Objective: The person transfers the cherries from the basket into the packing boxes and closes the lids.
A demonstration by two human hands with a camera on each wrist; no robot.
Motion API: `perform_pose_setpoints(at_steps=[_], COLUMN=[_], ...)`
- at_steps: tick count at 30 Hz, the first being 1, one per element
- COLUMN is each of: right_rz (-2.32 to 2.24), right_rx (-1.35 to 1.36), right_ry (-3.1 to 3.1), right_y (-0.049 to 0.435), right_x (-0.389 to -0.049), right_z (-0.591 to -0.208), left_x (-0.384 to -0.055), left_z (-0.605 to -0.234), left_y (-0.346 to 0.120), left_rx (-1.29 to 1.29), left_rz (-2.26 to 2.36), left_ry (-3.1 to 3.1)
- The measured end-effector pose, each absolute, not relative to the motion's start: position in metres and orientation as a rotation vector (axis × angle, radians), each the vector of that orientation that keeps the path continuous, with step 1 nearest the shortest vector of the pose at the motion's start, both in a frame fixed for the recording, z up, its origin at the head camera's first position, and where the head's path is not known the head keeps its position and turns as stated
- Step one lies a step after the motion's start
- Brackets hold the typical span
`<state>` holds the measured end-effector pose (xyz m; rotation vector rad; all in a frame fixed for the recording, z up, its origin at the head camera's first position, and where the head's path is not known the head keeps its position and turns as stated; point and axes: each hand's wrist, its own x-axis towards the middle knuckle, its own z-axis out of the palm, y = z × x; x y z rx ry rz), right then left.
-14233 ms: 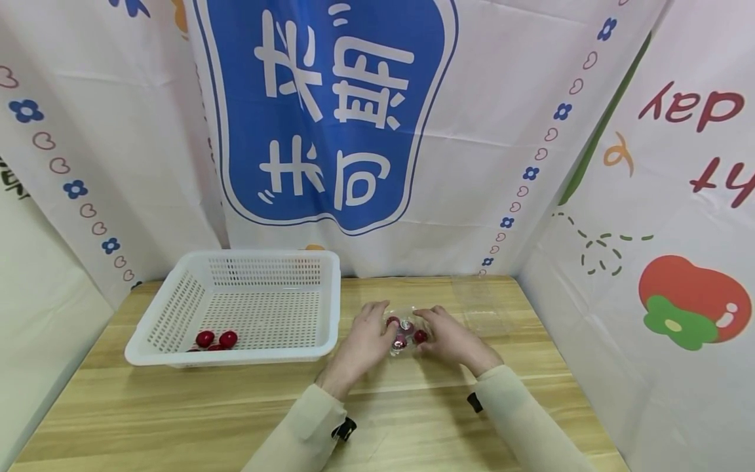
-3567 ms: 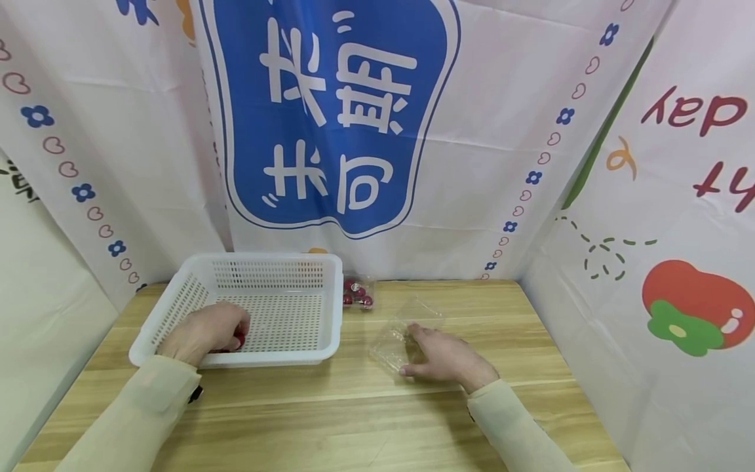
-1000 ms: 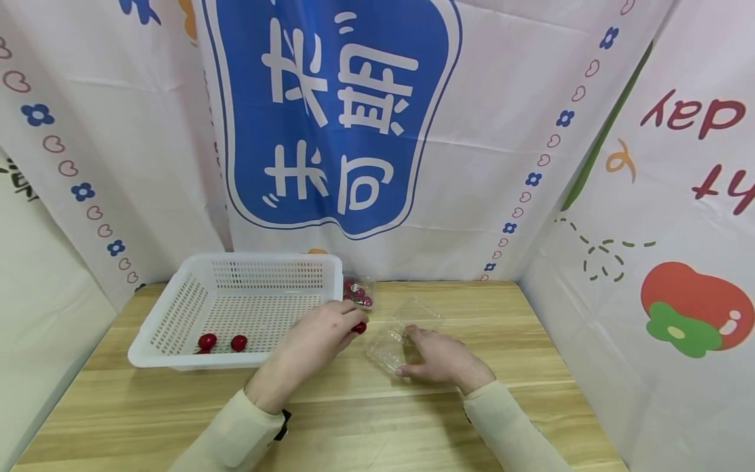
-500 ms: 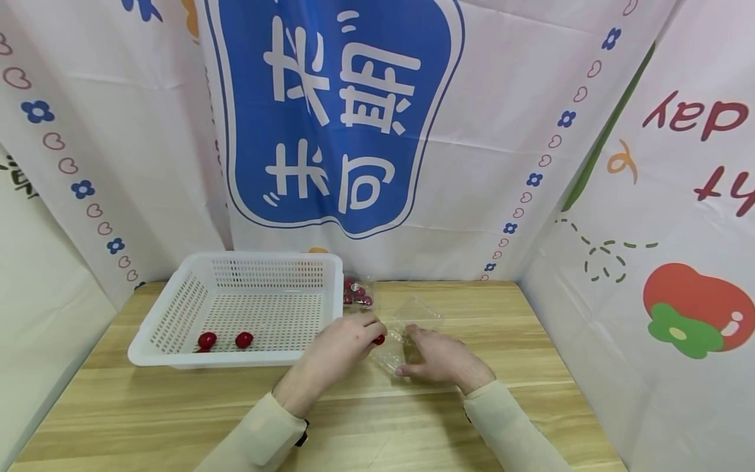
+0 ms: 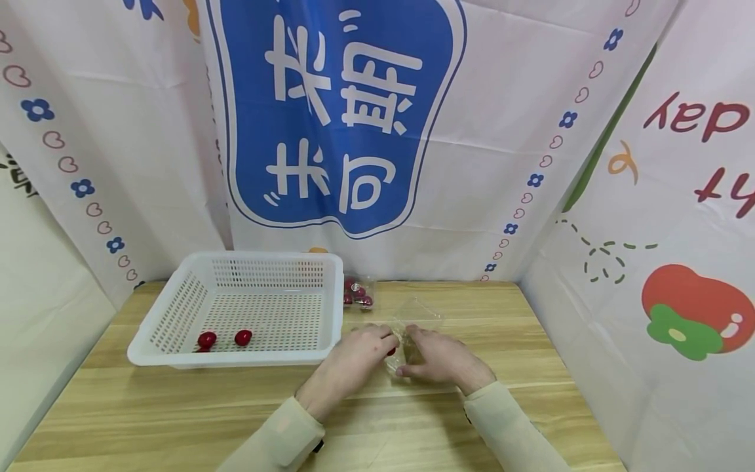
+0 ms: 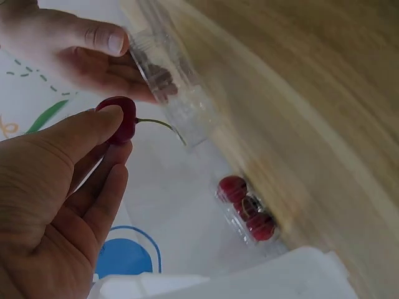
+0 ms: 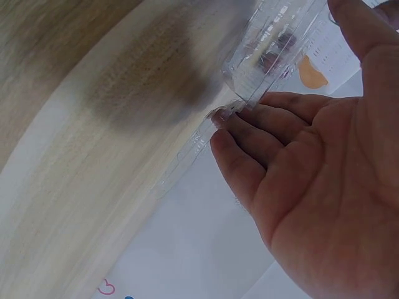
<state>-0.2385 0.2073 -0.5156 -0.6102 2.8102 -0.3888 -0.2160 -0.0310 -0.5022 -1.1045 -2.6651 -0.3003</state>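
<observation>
My left hand (image 5: 356, 357) pinches a dark red cherry (image 6: 120, 117) between thumb and fingers; its green stem points away from the hand. In the head view, that hand is at the left side of an open clear plastic box (image 5: 420, 313). My right hand (image 5: 445, 360) holds the same box at its right side. The right wrist view has the box (image 7: 274, 53) between thumb and fingers, the fingertips touching near its hinge. More cherries (image 5: 243, 337) lie in the near left part of a white perforated basket (image 5: 236, 359).
A closed clear box of cherries (image 5: 358, 293) stands against the right side of the basket, near the back of the wooden table (image 5: 177, 419). Printed white curtains (image 5: 472, 164) hang behind the table and at both sides.
The filled box went from between the hands to beside the basket. My left hand has taken a cherry from the basket and carried it right to the open box, which my right hand keeps holding.
</observation>
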Motion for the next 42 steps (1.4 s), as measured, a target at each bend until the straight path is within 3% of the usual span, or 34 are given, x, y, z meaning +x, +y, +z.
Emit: perform_pose_setpoints(at_steps=[24, 42], right_rz=[-0.402, -0.399], right_rx=[-0.613, -0.658], right_ry=[2.812, 2.812], right_y=[0.208, 0.208], right_x=[-0.239, -0.238], right_z=[-0.517, -0.517], left_x=[-0.216, -0.208], left_z=[-0.521, -0.472], left_y=[-0.016, -0.045], left_rx=[-1.104, -1.067], left_rz=[-0.231, -0.279], left_ry=[-2.791, -2.715])
